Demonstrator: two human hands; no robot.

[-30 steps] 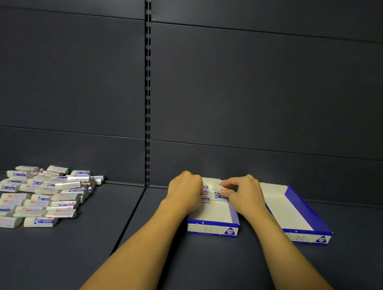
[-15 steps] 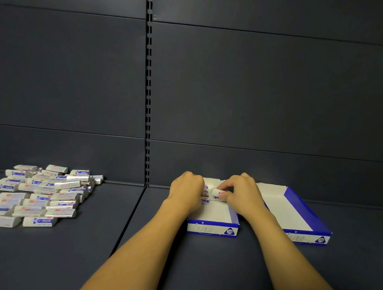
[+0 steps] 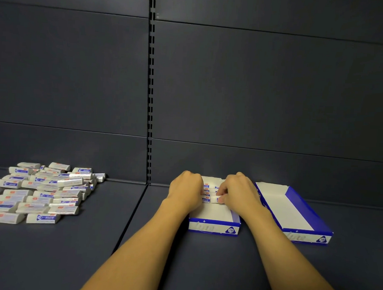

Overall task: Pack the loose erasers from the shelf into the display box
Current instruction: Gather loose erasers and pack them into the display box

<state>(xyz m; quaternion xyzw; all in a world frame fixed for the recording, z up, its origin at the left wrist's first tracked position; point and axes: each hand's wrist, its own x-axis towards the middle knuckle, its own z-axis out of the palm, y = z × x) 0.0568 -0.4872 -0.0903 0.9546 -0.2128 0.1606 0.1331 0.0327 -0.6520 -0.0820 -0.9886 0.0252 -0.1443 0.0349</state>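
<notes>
A blue-and-white display box [image 3: 213, 227] sits on the dark shelf in front of me. Both hands are inside its back half. My right hand [image 3: 239, 194] pinches a white eraser [image 3: 215, 199] with blue print and lowers it against the row of packed erasers [image 3: 206, 189]. My left hand [image 3: 187, 190] is curled at the left side of that row; what its fingers grasp is hidden. A heap of loose wrapped erasers [image 3: 39, 192] lies far to the left on the shelf.
A second, open blue-and-white display box [image 3: 293, 213] lies just right of the first, its inside bare. A slotted upright [image 3: 149, 98] divides the dark back panels. A seam runs through the shelf floor between the heap and the boxes.
My right hand has brought the pinched eraser down and slightly nearer, onto the front of the packed row. The left hand has stayed put at the row's left side.
</notes>
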